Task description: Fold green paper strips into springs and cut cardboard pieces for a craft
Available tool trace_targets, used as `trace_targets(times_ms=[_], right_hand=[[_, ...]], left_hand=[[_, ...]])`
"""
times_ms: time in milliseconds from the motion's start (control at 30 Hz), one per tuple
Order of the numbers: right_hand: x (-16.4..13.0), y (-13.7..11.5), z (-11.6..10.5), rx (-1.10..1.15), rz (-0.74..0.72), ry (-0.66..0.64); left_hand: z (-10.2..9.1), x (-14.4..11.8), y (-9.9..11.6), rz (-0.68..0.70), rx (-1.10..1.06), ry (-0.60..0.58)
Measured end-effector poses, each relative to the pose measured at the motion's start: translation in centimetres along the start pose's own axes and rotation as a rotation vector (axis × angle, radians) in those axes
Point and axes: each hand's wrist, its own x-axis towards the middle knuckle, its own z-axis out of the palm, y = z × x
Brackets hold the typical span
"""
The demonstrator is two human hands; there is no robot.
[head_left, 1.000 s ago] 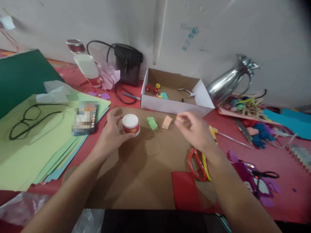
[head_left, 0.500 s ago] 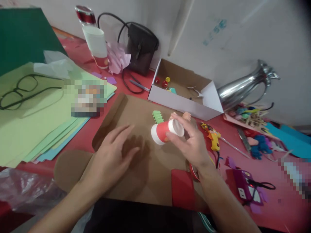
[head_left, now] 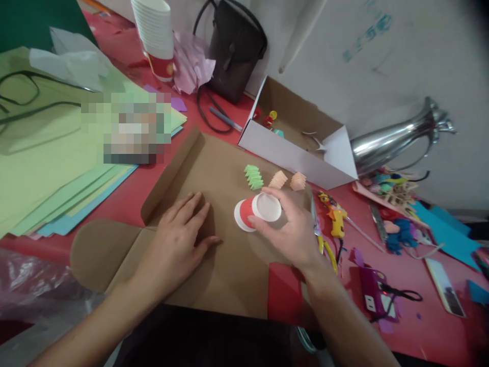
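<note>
In my right hand (head_left: 296,229) is a red and white paper cup (head_left: 247,211), held between thumb and fingers with its pale round base tilted up toward me. The cup is low over a brown cardboard sheet (head_left: 225,270); whether it touches the sheet I cannot tell. My left hand (head_left: 178,234) rests on the cardboard with fingers spread and holds nothing. Just beyond the cup lie a green folded paper strip (head_left: 253,177) and two peach folded strips, one (head_left: 278,180) beside the other (head_left: 298,181). A red paper piece (head_left: 284,291) lies near my right wrist.
Behind the cardboard stands a white box (head_left: 298,158) with small items inside. A yellow glue gun (head_left: 337,221), a purple power strip (head_left: 372,295) and a phone (head_left: 445,287) lie at right. Stacked cups (head_left: 155,35), a black bag (head_left: 237,51) and coloured paper (head_left: 49,168) are left and back.
My left hand has come down onto the cardboard. My right hand has lowered the cup slightly toward the sheet, uncovering the peach strips. The camera view has shifted.
</note>
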Motion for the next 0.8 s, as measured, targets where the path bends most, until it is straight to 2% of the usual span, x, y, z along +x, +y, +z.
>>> trace_targets(times_ms=[800], right_hand=[[-0.01, -0.19, 0.78, -0.056, -0.050, 0.011]], left_hand=[[0.07, 0.09, -0.03, 0.004, -0.016, 0.001]])
